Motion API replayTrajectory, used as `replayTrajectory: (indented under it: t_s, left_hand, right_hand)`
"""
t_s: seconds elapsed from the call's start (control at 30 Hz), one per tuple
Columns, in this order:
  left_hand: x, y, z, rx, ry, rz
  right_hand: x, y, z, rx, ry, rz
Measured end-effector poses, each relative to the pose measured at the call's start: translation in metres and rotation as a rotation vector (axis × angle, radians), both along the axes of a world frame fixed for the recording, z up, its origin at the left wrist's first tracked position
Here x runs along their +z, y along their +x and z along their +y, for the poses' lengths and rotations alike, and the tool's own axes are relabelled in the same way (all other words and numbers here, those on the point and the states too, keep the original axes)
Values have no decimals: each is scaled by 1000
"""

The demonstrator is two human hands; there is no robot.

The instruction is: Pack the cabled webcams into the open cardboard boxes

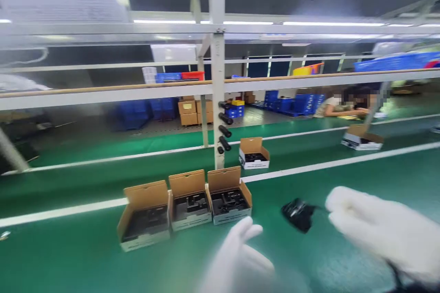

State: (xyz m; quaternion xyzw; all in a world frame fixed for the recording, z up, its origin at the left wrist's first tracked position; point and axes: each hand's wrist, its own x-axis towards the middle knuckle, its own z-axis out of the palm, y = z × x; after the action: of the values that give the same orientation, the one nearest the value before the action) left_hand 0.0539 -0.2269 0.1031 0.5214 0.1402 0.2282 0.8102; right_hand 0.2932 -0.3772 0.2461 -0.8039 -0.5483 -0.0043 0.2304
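My left hand (239,256), in a white glove, is over the green bench in front of the open boxes. Its thumb and fingers are apart and hold nothing. On the right, my white-gloved right hand (378,226) is blurred, with its fingertips pressed together. Just left of those fingertips is a shiny black packet (299,214); a thin dark strand reaches from it toward the hand. Whether the fingers grip this strand is unclear. Nearest my left hand is an open cardboard box (229,216) with black parts and a cable inside.
Two more open boxes (191,220) (146,240) stand beside it in a row. Farther back are a small open box (255,164) and another box (362,146). A white post (217,64) with black handles rises behind the row. A person (338,105) sits across the benches.
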Motion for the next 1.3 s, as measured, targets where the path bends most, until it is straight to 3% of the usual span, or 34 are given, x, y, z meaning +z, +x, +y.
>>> replayTrajectory:
  t_s: [0.07,0.17,0.23,0.33,0.4,0.47,0.53,0.57,0.67,0.77,0.9,1.03,1.17,1.3]
  left_hand:
    - [-2,4,-6,-33,-207,-128]
    - [-10,-4,6,-35,-364,-197]
    - [-15,-14,21,-4,-409,-168]
    - [-20,-31,40,160,-436,-167]
    - [-23,-42,47,281,-421,-223]
    - [-25,-49,51,351,-388,-282]
    - [-26,-51,54,372,-382,-309]
    - [-27,-50,56,373,-391,-310]
    - [-32,-47,63,314,-424,-222]
    - [-37,-50,71,301,-350,-132]
    - [-35,-60,78,377,-230,-128]
    - [-16,-58,77,413,-260,-154]
    - [7,-55,73,442,-438,-226]
    - [14,-53,74,336,-529,-337]
  right_hand:
    - [-4,-55,41,151,-160,115]
    - [-23,-114,80,305,-251,68]
    - [-39,-128,96,469,-258,-21]
    - [-55,-117,125,665,-264,-111]
    - [-58,-94,155,612,-182,-183]
    - [-57,-65,194,401,2,-270]
    - [-58,-35,234,100,181,-198]
    - [-61,-22,253,27,221,-119]
    - [-73,0,297,-76,285,46]
    - [-85,-1,323,-120,337,106]
    - [-88,-7,338,-121,407,153]
    - [-79,0,328,-49,378,174]
    - [-70,-16,284,106,217,207]
    - [-60,-73,217,478,-7,169]
